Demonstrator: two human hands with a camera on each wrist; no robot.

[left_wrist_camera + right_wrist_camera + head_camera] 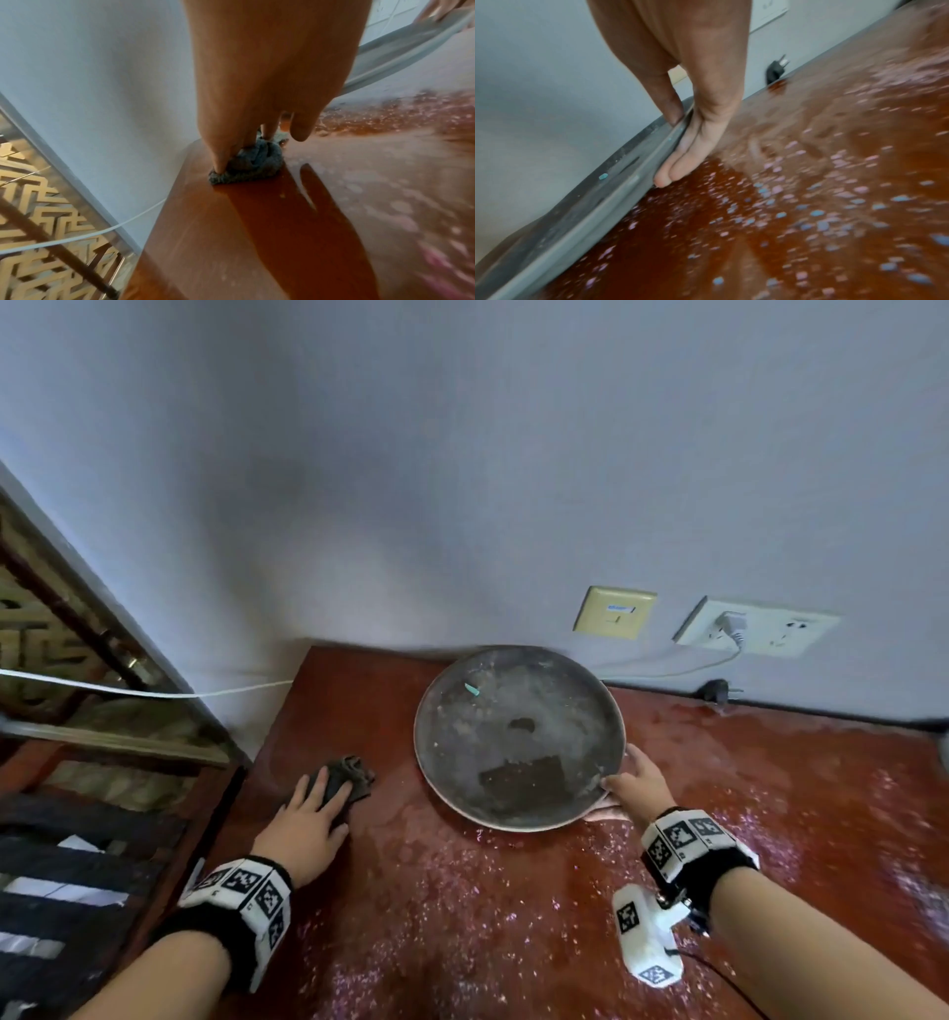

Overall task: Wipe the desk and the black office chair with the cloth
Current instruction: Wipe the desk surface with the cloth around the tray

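Note:
A red-brown glossy desk (462, 891) stands against the wall, strewn with pale pink and blue specks. My left hand (323, 798) lies flat on a crumpled dark grey cloth (357, 775) near the desk's left edge. In the left wrist view its straight fingers (221, 162) press the cloth (254, 164) onto the desk (257, 233). My right hand (629, 775) grips the right rim of a round, dirty metal tray (518, 706). In the right wrist view the thumb lies on top of the tray's rim (628, 182) and the fingers (680, 162) beneath it.
A yellowed wall plate (613, 612) and a white socket (760, 626) with a white plug sit on the wall behind the desk. A black plug (716, 690) lies at the back edge. A white cable (128, 693) runs left past a carved wooden screen (51, 634).

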